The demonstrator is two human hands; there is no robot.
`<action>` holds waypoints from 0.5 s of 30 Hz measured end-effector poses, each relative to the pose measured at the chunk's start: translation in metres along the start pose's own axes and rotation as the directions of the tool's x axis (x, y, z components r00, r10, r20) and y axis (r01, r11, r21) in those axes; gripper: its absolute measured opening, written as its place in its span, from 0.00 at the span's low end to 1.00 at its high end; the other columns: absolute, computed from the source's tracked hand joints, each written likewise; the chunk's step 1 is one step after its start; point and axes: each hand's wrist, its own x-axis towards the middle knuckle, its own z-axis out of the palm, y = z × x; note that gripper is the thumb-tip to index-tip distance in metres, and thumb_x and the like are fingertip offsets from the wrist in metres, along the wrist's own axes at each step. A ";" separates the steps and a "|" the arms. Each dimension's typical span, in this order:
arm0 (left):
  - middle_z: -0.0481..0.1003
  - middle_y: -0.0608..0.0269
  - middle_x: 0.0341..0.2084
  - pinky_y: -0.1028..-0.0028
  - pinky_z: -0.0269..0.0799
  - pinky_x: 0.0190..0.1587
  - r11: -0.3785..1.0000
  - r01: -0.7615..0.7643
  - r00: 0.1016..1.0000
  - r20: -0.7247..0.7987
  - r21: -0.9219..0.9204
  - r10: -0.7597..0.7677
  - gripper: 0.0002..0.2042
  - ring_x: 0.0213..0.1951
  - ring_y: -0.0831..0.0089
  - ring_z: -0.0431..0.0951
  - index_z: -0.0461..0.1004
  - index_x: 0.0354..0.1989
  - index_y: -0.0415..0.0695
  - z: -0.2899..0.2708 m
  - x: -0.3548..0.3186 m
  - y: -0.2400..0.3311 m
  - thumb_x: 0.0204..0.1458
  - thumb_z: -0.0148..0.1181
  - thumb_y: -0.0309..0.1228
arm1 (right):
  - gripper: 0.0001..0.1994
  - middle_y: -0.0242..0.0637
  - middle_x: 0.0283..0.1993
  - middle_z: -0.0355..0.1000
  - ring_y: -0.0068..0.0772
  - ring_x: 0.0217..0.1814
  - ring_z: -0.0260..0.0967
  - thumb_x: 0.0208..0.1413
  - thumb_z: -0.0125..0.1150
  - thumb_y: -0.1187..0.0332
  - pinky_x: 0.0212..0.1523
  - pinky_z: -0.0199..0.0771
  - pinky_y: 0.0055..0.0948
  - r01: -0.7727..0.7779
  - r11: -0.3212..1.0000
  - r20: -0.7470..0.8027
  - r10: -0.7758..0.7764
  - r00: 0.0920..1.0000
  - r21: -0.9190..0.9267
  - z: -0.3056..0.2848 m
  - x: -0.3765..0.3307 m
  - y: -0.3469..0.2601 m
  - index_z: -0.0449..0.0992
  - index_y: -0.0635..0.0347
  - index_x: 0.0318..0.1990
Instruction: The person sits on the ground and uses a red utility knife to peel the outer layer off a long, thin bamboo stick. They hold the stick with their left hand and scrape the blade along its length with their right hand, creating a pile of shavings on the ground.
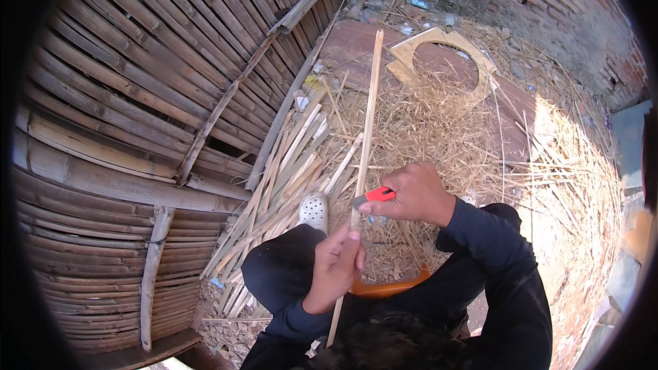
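A long thin bamboo strip [368, 116] runs from near my lap up toward the back of the yard. My left hand [334, 267] grips its lower part, thumb up against it. My right hand [411, 195] holds a red utility knife [375, 196] with the blade end against the strip just above my left hand. Both forearms are in dark sleeves. My knee in dark trousers and a white perforated shoe [314, 211] lie just left of the strip.
A woven bamboo wall [151, 96] fills the left. Split bamboo strips [288, 178] are piled at its foot. Straw and shavings [439, 123] cover the ground. A wooden board with a round cut-out [439, 41] lies at the back by a brick wall [548, 0]. An orange seat edge [391, 289] shows below.
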 end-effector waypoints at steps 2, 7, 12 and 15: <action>0.61 0.72 0.14 0.84 0.55 0.22 0.996 -0.021 1.000 0.015 0.084 0.020 0.21 0.18 0.86 0.58 0.57 0.65 0.39 -0.003 0.001 0.001 0.64 0.44 0.32 | 0.30 0.35 0.13 0.70 0.39 0.15 0.70 0.42 0.58 0.31 0.17 0.66 0.34 0.013 1.000 -0.039 -0.013 0.999 0.009 0.002 -0.002 -0.003 0.80 0.51 0.18; 0.60 0.74 0.16 0.83 0.55 0.22 0.984 -0.068 0.998 0.014 0.163 0.066 0.21 0.19 0.87 0.58 0.57 0.65 0.39 -0.003 0.004 -0.004 0.64 0.44 0.30 | 0.29 0.34 0.12 0.67 0.38 0.13 0.68 0.40 0.60 0.32 0.16 0.65 0.33 0.065 0.998 -0.097 -0.067 0.993 -0.023 0.010 0.000 0.006 0.76 0.51 0.15; 0.59 0.76 0.16 0.84 0.52 0.21 0.993 -0.038 0.999 -0.001 0.115 0.039 0.21 0.19 0.89 0.57 0.57 0.65 0.39 -0.005 0.006 -0.009 0.64 0.45 0.30 | 0.30 0.32 0.11 0.68 0.35 0.12 0.67 0.39 0.60 0.31 0.16 0.65 0.32 0.071 0.994 -0.178 -0.086 0.980 -0.088 0.013 0.012 0.020 0.77 0.52 0.14; 0.58 0.77 0.16 0.84 0.52 0.21 0.992 -0.031 0.999 -0.016 0.124 0.033 0.21 0.19 0.89 0.56 0.58 0.65 0.39 -0.004 0.008 -0.007 0.64 0.45 0.30 | 0.30 0.33 0.12 0.68 0.35 0.12 0.67 0.40 0.60 0.32 0.16 0.65 0.32 0.061 0.997 -0.204 -0.071 0.976 -0.055 0.015 0.013 0.020 0.76 0.52 0.14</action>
